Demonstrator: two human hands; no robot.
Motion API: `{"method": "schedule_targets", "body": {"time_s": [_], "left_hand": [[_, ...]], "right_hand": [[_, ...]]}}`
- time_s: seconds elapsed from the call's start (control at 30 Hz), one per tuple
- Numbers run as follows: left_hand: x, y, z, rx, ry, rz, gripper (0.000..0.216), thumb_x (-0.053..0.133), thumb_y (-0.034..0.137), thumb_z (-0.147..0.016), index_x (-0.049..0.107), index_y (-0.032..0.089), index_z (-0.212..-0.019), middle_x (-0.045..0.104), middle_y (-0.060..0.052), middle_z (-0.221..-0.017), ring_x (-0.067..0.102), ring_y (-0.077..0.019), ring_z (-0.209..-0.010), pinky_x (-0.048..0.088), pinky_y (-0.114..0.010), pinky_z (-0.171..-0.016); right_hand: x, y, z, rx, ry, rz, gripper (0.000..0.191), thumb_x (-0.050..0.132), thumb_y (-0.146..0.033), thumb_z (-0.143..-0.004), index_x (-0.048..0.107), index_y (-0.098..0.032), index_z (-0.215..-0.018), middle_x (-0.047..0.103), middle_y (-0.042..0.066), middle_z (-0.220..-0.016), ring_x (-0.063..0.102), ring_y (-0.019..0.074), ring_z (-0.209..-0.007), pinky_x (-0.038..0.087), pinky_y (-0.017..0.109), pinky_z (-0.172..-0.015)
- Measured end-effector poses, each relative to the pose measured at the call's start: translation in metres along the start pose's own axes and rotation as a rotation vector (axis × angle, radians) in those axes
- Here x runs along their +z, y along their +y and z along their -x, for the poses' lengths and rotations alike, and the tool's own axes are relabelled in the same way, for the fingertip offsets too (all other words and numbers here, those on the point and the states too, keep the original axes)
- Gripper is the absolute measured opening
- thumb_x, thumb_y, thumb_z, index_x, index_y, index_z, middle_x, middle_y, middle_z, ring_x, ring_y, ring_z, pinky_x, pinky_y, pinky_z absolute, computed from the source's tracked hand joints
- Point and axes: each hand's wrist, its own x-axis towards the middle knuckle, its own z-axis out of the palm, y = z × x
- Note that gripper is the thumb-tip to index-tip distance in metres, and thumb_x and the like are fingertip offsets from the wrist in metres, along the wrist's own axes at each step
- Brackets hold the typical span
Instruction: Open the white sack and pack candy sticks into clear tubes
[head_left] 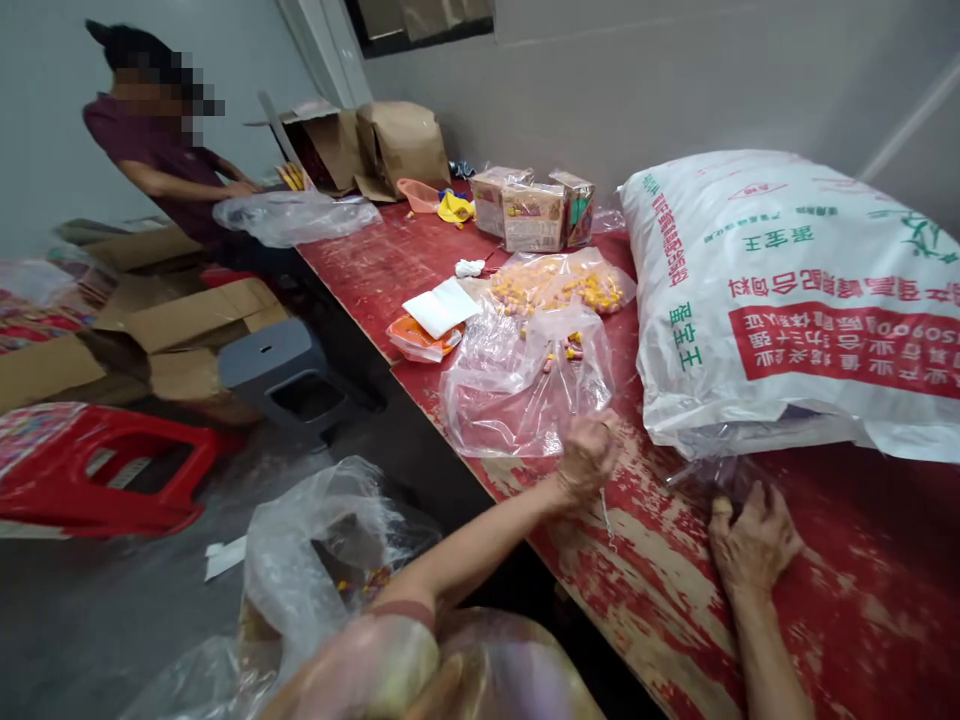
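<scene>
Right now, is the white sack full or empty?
The sack looks full: it bulges high above the table. Exactly how full, can't tell.

A red table point(652, 560) carries plastic bags point(510, 415) and a sack point(795, 320).

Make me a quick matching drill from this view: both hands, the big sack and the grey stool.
1. left hand
2. right hand
3. sack
4. grey stool

A. white, printed red and green
B. off the table, beside a red stool
C. just below the sack's near edge
D. at the clear bag's near edge

Pairs: 1-D, 2-C, 3-A, 4-B
</scene>
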Motion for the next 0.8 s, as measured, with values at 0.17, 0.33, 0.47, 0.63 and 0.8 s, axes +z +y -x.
{"method": "schedule_targets", "body": {"time_s": [0.17, 0.33, 0.47, 0.63, 0.8], "left_hand": [[-0.107, -0.073, -0.036, -0.286, 0.039, -0.496, 0.053, 0.048, 0.008, -0.079, 0.050, 0.012, -0.131, 0.046, -0.019, -0.140, 0.028, -0.0337, -0.139, 0.007, -0.063, -0.112], [-0.163, -0.116, -0.038, -0.520, -0.029, -0.470, 0.022, 0.049, 0.012, -0.084, 0.068, 0.011, -0.094, 0.069, -0.019, -0.101, 0.059, -0.0295, -0.108, 0.038, -0.047, -0.099], [-0.166, -0.118, -0.035, -0.507, -0.021, -0.348, 0.024, 0.046, 0.026, -0.091, 0.067, 0.015, -0.090, 0.070, -0.011, -0.084, 0.064, -0.0215, -0.086, 0.045, -0.030, -0.078], [-0.162, -0.099, -0.047, -0.371, 0.287, 0.325, 0.022, 0.047, 0.029, -0.087, 0.063, 0.016, -0.079, 0.056, 0.002, -0.059, 0.051, -0.0096, -0.054, 0.037, -0.020, -0.054], [-0.169, -0.090, -0.055, -0.419, 0.397, 0.800, 0.013, 0.058, 0.029, -0.080, 0.059, 0.016, -0.075, 0.051, 0.006, -0.050, 0.040, -0.0061, -0.040, 0.030, -0.019, -0.043]], "right_hand": [[-0.001, -0.001, 0.002, 0.069, 0.066, 0.006, 0.050, 0.042, -0.036, -0.087, 0.057, -0.007, -0.125, 0.055, 0.023, -0.125, 0.055, 0.0371, -0.110, 0.039, 0.049, -0.087], [0.006, 0.006, -0.002, 0.128, 0.132, -0.016, 0.045, 0.045, -0.033, -0.085, 0.063, -0.007, -0.118, 0.059, 0.025, -0.118, 0.055, 0.0408, -0.108, 0.041, 0.053, -0.084], [-0.009, -0.008, 0.008, 0.123, 0.142, -0.087, 0.045, 0.040, -0.028, -0.083, 0.063, -0.006, -0.115, 0.061, 0.024, -0.113, 0.055, 0.0376, -0.108, 0.041, 0.052, -0.087], [-0.042, -0.071, 0.054, -0.155, -0.116, -0.205, 0.047, 0.034, -0.030, -0.087, 0.055, -0.010, -0.124, 0.057, 0.020, -0.118, 0.051, 0.0303, -0.113, 0.038, 0.047, -0.093], [-0.066, -0.129, 0.097, -0.432, -0.466, -0.057, 0.055, 0.035, -0.036, -0.090, 0.042, -0.009, -0.138, 0.036, 0.021, -0.145, 0.026, 0.0320, -0.137, 0.021, 0.052, -0.109]]}}
